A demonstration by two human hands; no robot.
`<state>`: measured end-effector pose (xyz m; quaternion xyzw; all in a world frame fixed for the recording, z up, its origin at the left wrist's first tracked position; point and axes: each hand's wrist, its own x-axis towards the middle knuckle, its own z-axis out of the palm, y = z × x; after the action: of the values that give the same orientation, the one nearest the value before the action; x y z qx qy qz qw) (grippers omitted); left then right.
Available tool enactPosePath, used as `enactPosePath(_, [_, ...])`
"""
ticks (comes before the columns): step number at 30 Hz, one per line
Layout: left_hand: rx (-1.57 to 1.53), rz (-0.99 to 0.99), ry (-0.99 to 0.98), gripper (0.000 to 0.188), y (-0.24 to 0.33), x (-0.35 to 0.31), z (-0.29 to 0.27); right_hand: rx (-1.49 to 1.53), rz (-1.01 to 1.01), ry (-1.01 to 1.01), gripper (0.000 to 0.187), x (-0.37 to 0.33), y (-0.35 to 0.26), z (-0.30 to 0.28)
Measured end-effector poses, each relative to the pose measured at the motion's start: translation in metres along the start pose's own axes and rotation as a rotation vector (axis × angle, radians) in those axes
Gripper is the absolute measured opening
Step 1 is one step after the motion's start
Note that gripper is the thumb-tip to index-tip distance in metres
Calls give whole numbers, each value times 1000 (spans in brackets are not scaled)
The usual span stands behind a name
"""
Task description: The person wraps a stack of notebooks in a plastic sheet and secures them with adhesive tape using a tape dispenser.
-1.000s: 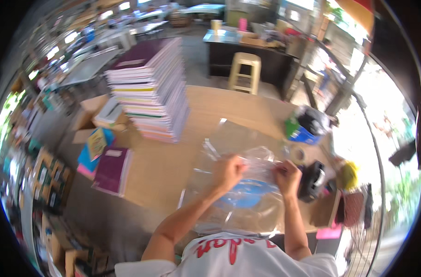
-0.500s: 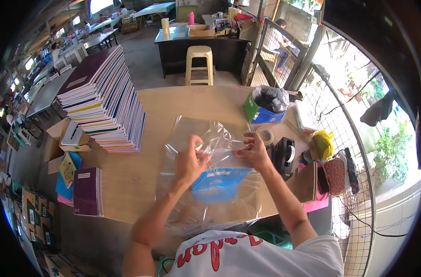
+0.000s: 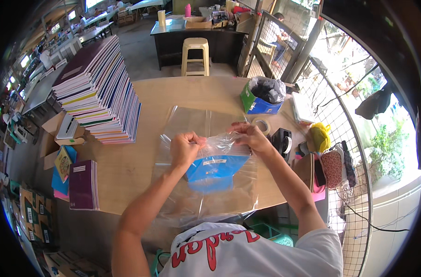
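A large clear plastic bag lies spread over the wooden table, its near part hanging past the front edge. Under or inside the film sits a flat blue item with small pale labels; I cannot tell its kind. My left hand is closed, pinching a gathered fold of the film above the blue item's left side. On the other side, my right hand pinches the same fold between thumb and fingers. Crinkled film stretches between both hands.
A tall stack of spiral notebooks stands at the left, with purple notebooks nearer me. Along the right are a tape roll, a black tape dispenser, a blue-green box and a patterned pouch.
Both hands have lifted slightly and pulled the gathered film tauter. The blue item shows more plainly. The whole view has shifted a little.
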<state>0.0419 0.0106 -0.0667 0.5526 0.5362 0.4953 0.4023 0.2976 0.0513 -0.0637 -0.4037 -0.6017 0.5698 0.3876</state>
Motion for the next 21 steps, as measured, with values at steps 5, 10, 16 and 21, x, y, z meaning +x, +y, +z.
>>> enactPosePath(5, [81,90,52,11,-7,2,7,-645,-479,19,24,-29,-78,47])
enactPosePath(10, [106,43,101,12,-8,2,-1,119,-748,83,31,-89,-114,56])
enactPosePath(16, [68,97,84,15,7,-5,11,-581,-666,329,33,-44,-22,70])
enactPosePath(21, [-13,53,140,16,-11,-9,9,-427,-553,517,27,-77,4,115])
